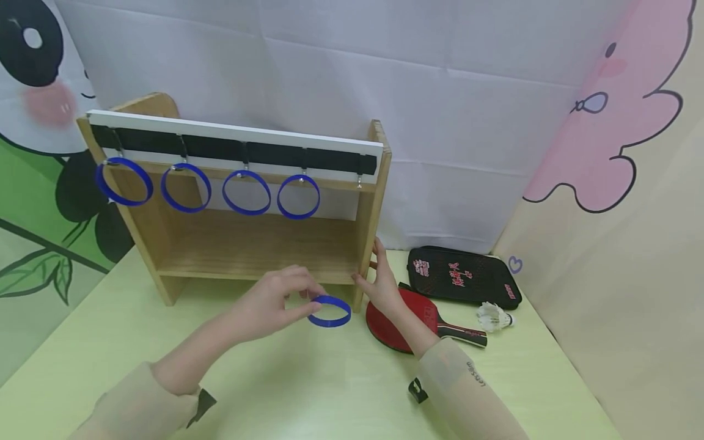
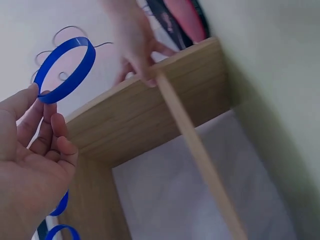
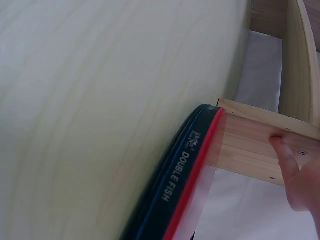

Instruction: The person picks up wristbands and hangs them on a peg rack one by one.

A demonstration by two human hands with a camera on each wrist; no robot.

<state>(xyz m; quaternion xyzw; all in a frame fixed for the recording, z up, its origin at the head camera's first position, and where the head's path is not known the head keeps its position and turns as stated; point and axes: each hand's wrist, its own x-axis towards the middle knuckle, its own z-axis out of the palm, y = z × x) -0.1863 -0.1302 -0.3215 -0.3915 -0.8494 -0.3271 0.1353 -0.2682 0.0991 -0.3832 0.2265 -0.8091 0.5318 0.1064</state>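
Between thumb and fingers my left hand (image 1: 277, 302) pinches a blue wristband (image 1: 330, 324), held in front of the wooden shelf (image 1: 264, 244). The left wrist view shows the same blue wristband (image 2: 75, 80) at the fingertips of the left hand (image 2: 40, 145). My right hand (image 1: 383, 287) rests on the shelf's right side panel, thumb at the front edge and fingers on the outer face. More blue wristbands (image 1: 298, 217) hang in a row from small metal hooks on the black strip (image 1: 214, 145). The rightmost hook (image 1: 360, 181) carries nothing.
A red table tennis paddle (image 1: 398, 330) lies on the table right of the shelf, partly under the right forearm. Behind it are a black paddle case (image 1: 462, 278) and a white shuttlecock (image 1: 493, 318). A white cloth (image 1: 440, 134) covers the wall behind.
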